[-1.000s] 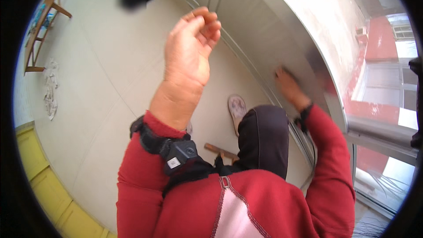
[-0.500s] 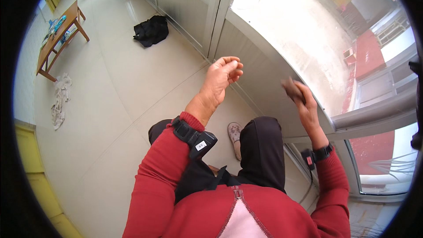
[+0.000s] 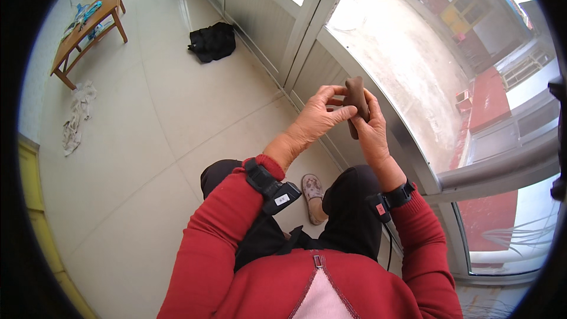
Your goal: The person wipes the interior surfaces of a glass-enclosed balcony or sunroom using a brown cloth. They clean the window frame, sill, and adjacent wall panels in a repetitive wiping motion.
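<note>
A long brown piece (image 3: pixel 355 93), soft-looking and perhaps folded, stands roughly upright between my hands in front of the window; its exact kind cannot be made out. My right hand (image 3: pixel 373 133) is closed round its lower right side, and its lower end shows beneath the fingers. From the left, my left hand (image 3: pixel 322 113) meets it, thumb across the front and fingertips at its far edge. Anything small between those fingertips is hidden. Black straps with small devices circle both wrists over red sleeves.
Close to my right runs a pale panelled partition with large window panes (image 3: pixel 401 59). Ahead on the tiled floor lies a black cloth bundle (image 3: pixel 212 42). A wooden bench (image 3: pixel 88 26) with items on it stands far left, near a crumpled pale cloth (image 3: pixel 78 118). Yellow cabinets (image 3: pixel 38 201) line the left edge.
My right hand has moved left with the brown piece, and my left hand has shifted right to meet it. Before, the hands were well apart. The view has shifted slightly.
</note>
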Action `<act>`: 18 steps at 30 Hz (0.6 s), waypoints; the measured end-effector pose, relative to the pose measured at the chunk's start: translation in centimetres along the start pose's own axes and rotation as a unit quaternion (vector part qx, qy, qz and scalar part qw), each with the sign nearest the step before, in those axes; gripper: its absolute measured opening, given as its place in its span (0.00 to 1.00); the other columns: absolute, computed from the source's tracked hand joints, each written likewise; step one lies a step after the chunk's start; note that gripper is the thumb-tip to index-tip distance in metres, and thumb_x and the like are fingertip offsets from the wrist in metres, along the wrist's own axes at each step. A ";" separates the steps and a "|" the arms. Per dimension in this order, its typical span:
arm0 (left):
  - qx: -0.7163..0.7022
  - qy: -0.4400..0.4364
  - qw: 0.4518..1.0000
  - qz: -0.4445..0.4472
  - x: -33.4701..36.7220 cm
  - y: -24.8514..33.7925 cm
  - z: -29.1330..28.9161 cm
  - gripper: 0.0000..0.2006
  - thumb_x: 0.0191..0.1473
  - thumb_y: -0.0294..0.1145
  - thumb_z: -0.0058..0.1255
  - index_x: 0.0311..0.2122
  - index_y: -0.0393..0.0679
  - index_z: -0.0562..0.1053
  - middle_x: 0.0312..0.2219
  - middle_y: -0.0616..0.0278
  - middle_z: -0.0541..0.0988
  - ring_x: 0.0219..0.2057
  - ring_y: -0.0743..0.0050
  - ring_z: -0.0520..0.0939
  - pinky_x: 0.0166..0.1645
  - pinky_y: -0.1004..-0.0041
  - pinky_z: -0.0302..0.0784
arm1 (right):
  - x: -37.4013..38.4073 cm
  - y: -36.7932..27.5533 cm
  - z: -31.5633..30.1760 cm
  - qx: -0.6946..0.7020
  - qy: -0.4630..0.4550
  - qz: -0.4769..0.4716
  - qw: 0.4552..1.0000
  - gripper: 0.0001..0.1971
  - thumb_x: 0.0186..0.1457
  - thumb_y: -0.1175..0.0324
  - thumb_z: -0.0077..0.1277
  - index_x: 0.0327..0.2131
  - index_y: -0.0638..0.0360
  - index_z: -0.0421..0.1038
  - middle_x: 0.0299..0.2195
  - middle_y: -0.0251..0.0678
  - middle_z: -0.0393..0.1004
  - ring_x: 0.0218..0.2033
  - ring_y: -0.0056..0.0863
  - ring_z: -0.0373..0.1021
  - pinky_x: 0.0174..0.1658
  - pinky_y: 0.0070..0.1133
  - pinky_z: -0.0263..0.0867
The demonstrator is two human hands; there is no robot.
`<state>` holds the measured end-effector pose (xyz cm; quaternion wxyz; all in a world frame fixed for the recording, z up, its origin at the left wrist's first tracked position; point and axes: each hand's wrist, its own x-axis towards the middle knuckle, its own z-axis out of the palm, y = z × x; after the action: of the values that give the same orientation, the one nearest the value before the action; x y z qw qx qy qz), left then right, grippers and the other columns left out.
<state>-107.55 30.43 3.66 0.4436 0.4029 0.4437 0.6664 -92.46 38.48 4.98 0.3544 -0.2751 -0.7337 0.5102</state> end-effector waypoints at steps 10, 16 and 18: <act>-0.188 0.250 0.950 -0.020 1.4 0.1 -3.3 0.19 0.64 0.39 0.55 0.54 0.38 0.73 0.47 0.62 0.79 0.49 0.72 0.76 0.55 0.66 0.71 | -0.2 -14.1 2.4 -0.210 0.051 -0.521 0.826 0.29 0.50 0.80 0.60 0.57 0.63 0.66 0.43 0.44 0.74 0.43 0.42 0.74 0.49 0.31 0.71; -0.241 0.300 0.921 -0.056 1.4 0.2 -4.2 0.24 0.64 0.43 0.52 0.58 0.36 0.68 0.53 0.56 0.75 0.55 0.63 0.74 0.60 0.61 0.69 | -5.2 -19.8 0.9 -0.075 -0.051 -0.613 0.785 0.23 0.51 0.80 0.59 0.52 0.62 0.67 0.41 0.41 0.75 0.41 0.38 0.74 0.46 0.30 0.71; -0.258 0.298 0.918 -0.043 1.4 0.3 -4.3 0.25 0.65 0.44 0.51 0.59 0.38 0.67 0.53 0.56 0.75 0.55 0.63 0.74 0.61 0.61 0.70 | -5.9 -20.3 0.8 -0.084 -0.057 -0.610 0.786 0.21 0.51 0.80 0.58 0.50 0.62 0.67 0.41 0.40 0.75 0.41 0.37 0.74 0.45 0.29 0.70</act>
<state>-111.98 30.70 2.99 0.4074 0.0382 0.3847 0.8274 -90.42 26.89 22.59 0.5243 0.2307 -0.8079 0.1387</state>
